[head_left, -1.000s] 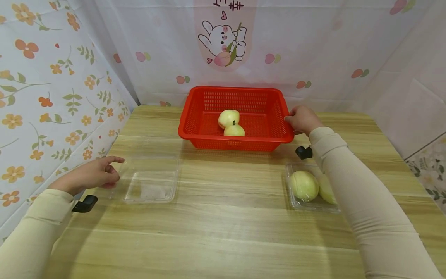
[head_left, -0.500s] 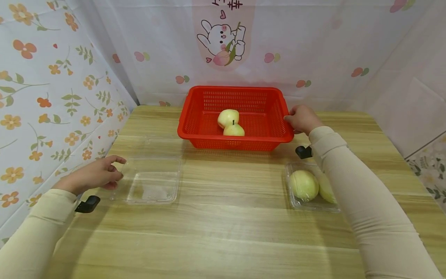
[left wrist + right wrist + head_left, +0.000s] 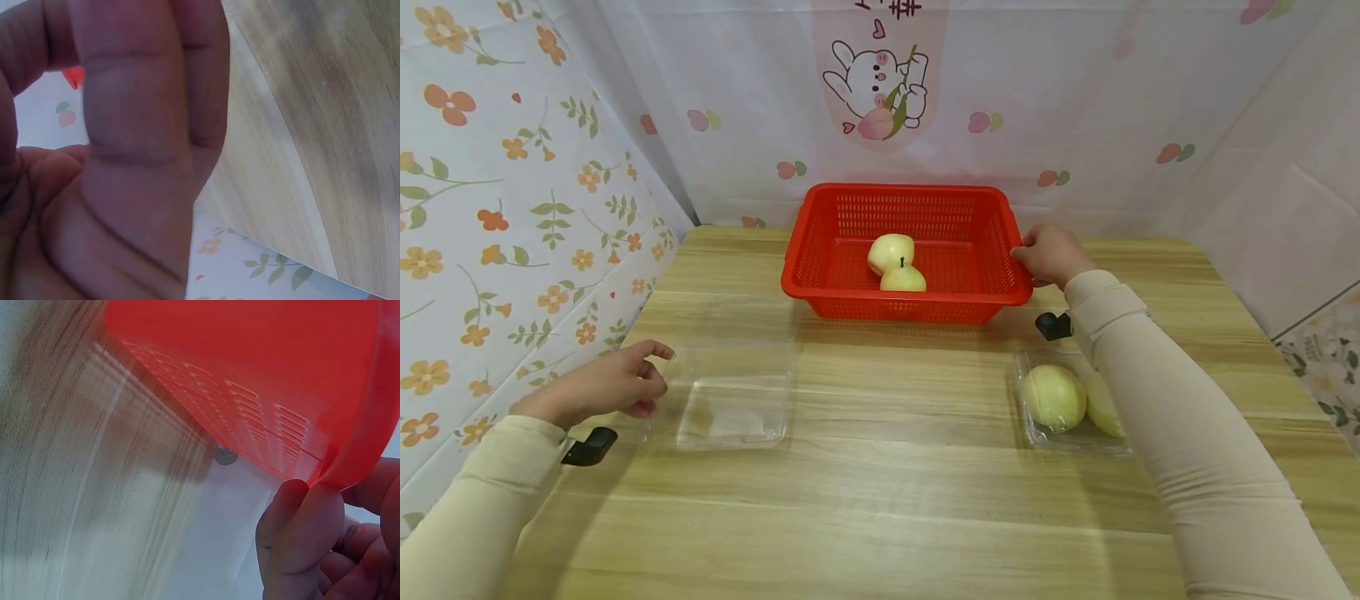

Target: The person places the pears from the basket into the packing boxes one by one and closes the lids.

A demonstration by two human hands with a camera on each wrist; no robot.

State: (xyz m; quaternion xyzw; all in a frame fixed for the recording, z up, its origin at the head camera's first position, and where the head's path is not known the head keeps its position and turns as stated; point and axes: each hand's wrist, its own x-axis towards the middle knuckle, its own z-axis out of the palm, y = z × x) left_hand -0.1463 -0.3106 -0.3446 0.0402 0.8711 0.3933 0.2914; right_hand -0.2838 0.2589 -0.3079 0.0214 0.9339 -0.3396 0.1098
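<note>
My right hand (image 3: 1054, 255) pinches the right rim of a red plastic basket (image 3: 895, 310); the right wrist view shows thumb and fingers (image 3: 303, 534) on either side of that rim. Two yellow-green pears, one (image 3: 891, 253) behind the other (image 3: 903, 278), lie in the basket. On the left, my left hand (image 3: 617, 382) holds the left edge of an open, clear plastic box (image 3: 733, 417), its fingers bent. In the left wrist view, bent fingers (image 3: 137, 112) fill much of the picture and their tips are out of frame.
A clear plastic box (image 3: 1036, 437) with pale green round fruit (image 3: 1055, 398) stands at right, partly hidden by my right forearm. The wooden table (image 3: 880, 517) meets a printed cloth (image 3: 737, 150) behind the basket and a flowered cloth (image 3: 490, 250) at left.
The left hand and the clear box in it have shifted slightly right, and the box a little nearer. The right hand stays on the basket rim.
</note>
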